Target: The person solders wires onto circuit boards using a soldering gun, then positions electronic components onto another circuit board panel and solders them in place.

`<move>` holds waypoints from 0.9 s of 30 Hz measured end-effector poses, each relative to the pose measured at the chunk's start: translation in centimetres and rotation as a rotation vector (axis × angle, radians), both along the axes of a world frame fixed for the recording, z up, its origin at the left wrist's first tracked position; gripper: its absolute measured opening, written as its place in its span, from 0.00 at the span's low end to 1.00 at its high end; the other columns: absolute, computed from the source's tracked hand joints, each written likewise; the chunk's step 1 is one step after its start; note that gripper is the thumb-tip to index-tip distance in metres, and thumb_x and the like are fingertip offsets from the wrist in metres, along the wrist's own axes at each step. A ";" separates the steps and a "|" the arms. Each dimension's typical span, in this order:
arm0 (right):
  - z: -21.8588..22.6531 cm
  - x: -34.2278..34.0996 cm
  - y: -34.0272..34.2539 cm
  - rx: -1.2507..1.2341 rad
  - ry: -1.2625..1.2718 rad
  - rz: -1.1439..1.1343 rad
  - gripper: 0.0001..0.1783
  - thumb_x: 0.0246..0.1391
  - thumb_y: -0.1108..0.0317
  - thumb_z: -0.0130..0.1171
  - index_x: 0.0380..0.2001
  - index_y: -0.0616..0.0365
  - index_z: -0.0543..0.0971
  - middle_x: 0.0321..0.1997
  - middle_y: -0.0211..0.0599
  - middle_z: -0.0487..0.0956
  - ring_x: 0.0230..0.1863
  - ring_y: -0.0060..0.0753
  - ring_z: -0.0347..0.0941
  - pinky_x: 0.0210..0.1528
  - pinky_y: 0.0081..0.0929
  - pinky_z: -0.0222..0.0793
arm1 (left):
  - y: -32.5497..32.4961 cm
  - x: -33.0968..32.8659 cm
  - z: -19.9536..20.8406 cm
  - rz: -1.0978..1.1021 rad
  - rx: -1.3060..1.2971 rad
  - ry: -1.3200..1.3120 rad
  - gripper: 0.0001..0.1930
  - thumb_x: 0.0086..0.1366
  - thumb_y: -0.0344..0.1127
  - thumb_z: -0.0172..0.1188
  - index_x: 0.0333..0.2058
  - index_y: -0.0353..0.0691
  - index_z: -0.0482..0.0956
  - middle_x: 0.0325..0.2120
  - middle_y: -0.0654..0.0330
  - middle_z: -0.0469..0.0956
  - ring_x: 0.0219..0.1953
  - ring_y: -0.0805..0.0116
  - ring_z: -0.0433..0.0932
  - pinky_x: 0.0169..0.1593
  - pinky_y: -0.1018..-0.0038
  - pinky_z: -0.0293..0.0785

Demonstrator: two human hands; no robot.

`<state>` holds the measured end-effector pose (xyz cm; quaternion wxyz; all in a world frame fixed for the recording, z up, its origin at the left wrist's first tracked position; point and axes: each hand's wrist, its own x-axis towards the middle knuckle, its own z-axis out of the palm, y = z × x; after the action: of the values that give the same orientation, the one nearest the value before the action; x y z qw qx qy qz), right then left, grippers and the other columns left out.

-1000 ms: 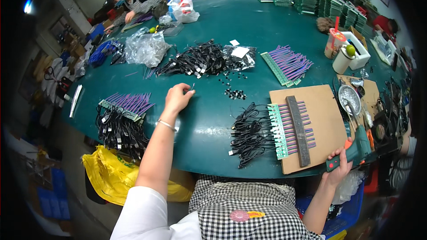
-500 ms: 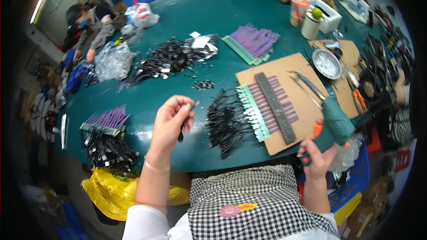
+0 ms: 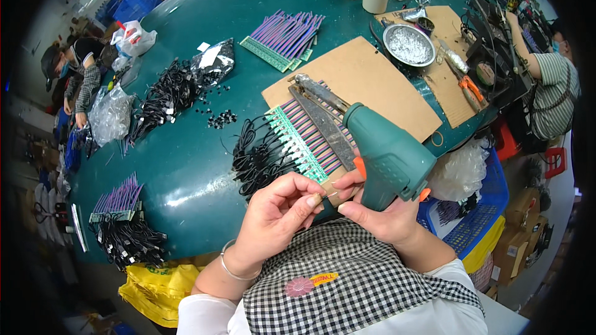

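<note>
My left hand [image 3: 279, 208], near the table's front edge, pinches the end of a thin black cable [image 3: 326, 196] between thumb and fingertips. Its fingers hide most of the cable. My right hand [image 3: 394, 223] is closed around the handle of a green soldering gun [image 3: 388, 149] with an orange trigger. The right thumb and forefinger come up close to the cable end; whether they touch it I cannot tell. The gun's metal nozzle points away over a row of green circuit boards [image 3: 298, 146] with purple striped wires. A dark flat bar [image 3: 329, 133] lies across those wires on cardboard [image 3: 385, 87].
Black cables [image 3: 251, 158] spread left of the boards. Another wired bundle [image 3: 127, 232] lies at the table's left end. Behind are loose black cables [image 3: 167, 93] and purple-wired boards [image 3: 273, 49]. A metal bowl [image 3: 410, 45] and orange-handled pliers [image 3: 472, 92] lie right. Two people work nearby.
Both hands have come together near the front edge, the left moving right with the cable. The soldering gun has swung left and its nozzle lies over the boards. The view has shifted.
</note>
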<state>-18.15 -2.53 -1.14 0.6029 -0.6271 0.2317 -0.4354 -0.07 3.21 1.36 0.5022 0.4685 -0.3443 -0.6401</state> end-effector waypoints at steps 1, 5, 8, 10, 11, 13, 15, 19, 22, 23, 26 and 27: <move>-0.2 -0.1 0.0 0.010 -0.002 0.001 0.34 0.43 0.80 0.62 0.53 0.67 0.59 0.44 0.45 0.72 0.38 0.29 0.74 0.38 0.22 0.73 | 0.1 -0.1 -0.3 -0.003 -0.079 -0.124 0.04 0.63 0.28 0.53 0.35 0.34 0.73 0.25 0.65 0.73 0.21 0.83 0.68 0.23 0.86 0.65; -0.8 -0.1 0.0 0.052 -0.027 0.020 0.32 0.43 0.81 0.61 0.53 0.67 0.60 0.47 0.45 0.70 0.34 0.27 0.74 0.36 0.22 0.72 | 0.2 -0.4 -1.0 -0.017 -0.291 -0.448 0.06 0.56 0.26 0.60 0.33 0.32 0.74 0.27 0.62 0.75 0.24 0.79 0.71 0.26 0.83 0.68; -1.1 -0.2 0.6 0.070 0.012 -0.075 0.30 0.44 0.82 0.60 0.52 0.68 0.61 0.50 0.44 0.67 0.33 0.25 0.73 0.34 0.21 0.71 | -0.2 -0.8 -0.9 0.012 -0.648 -0.777 0.11 0.45 0.25 0.67 0.29 0.34 0.76 0.22 0.57 0.76 0.24 0.70 0.75 0.25 0.79 0.70; -1.7 -0.3 1.3 -0.033 0.099 -0.086 0.26 0.46 0.81 0.59 0.50 0.67 0.63 0.43 0.42 0.71 0.31 0.24 0.73 0.33 0.21 0.70 | 0.2 -1.0 -2.1 0.079 -0.817 -0.897 0.11 0.42 0.22 0.67 0.26 0.35 0.76 0.20 0.57 0.75 0.21 0.67 0.74 0.23 0.78 0.69; -2.0 -0.4 1.5 -0.126 0.197 -0.092 0.23 0.47 0.80 0.58 0.47 0.67 0.65 0.34 0.37 0.73 0.29 0.24 0.71 0.32 0.20 0.69 | 0.5 -1.2 -2.2 0.081 -0.807 -0.900 0.11 0.42 0.22 0.67 0.26 0.35 0.76 0.20 0.57 0.75 0.21 0.67 0.74 0.23 0.78 0.69; -1.7 0.0 1.5 -0.186 0.261 -0.151 0.14 0.46 0.78 0.60 0.38 0.65 0.70 0.31 0.36 0.75 0.28 0.24 0.73 0.30 0.20 0.69 | 0.5 -1.3 -2.2 0.110 -0.804 -1.018 0.09 0.42 0.21 0.65 0.24 0.35 0.76 0.19 0.57 0.75 0.18 0.66 0.73 0.21 0.77 0.69; -0.9 0.3 0.3 -0.539 0.396 -0.282 0.04 0.48 0.75 0.59 0.29 0.63 0.75 0.29 0.34 0.77 0.28 0.23 0.73 0.28 0.19 0.68 | 0.4 -0.9 -2.1 0.084 -0.699 -1.005 0.07 0.44 0.21 0.64 0.24 0.34 0.76 0.19 0.56 0.75 0.18 0.66 0.73 0.21 0.78 0.69; -1.1 -0.7 0.5 0.095 0.216 -0.292 0.07 0.49 0.78 0.58 0.33 0.63 0.73 0.29 0.32 0.76 0.29 0.19 0.72 0.29 0.17 0.67 | 0.8 0.2 -2.6 0.067 -0.207 -0.539 0.04 0.57 0.27 0.59 0.28 0.32 0.75 0.22 0.62 0.76 0.24 0.79 0.72 0.28 0.83 0.69; -1.5 -0.6 0.7 -0.045 0.210 -0.144 0.27 0.48 0.81 0.56 0.52 0.68 0.59 0.32 0.41 0.75 0.30 0.25 0.72 0.31 0.18 0.71 | 0.7 0.2 -2.4 0.038 -0.085 -0.335 0.05 0.59 0.28 0.58 0.31 0.31 0.75 0.25 0.63 0.75 0.26 0.81 0.72 0.31 0.85 0.69; -1.9 -0.4 0.7 -0.053 0.184 -0.119 0.28 0.47 0.82 0.57 0.52 0.68 0.60 0.34 0.43 0.76 0.31 0.26 0.73 0.33 0.20 0.72 | 0.6 0.2 -2.3 0.009 -0.075 -0.315 0.06 0.60 0.29 0.58 0.32 0.31 0.75 0.26 0.64 0.75 0.27 0.81 0.72 0.32 0.85 0.69; -2.0 0.2 1.1 0.084 0.082 -0.037 0.28 0.46 0.83 0.58 0.51 0.67 0.60 0.35 0.43 0.75 0.32 0.26 0.73 0.35 0.21 0.72 | 0.4 0.0 -2.4 0.051 -0.062 -0.304 0.05 0.57 0.27 0.59 0.30 0.31 0.77 0.24 0.61 0.78 0.27 0.80 0.75 0.33 0.83 0.73; -2.2 0.5 1.3 0.119 0.051 -0.048 0.28 0.46 0.83 0.58 0.51 0.67 0.61 0.35 0.42 0.75 0.32 0.26 0.73 0.36 0.21 0.71 | 0.3 0.0 -2.4 0.050 -0.061 -0.304 0.05 0.57 0.27 0.59 0.30 0.31 0.77 0.24 0.61 0.78 0.27 0.80 0.75 0.33 0.83 0.73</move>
<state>-17.67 -1.26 -3.31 0.6225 -0.5952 0.2875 -0.4189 -0.08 3.54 -1.08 0.4741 0.5529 -0.4241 -0.5382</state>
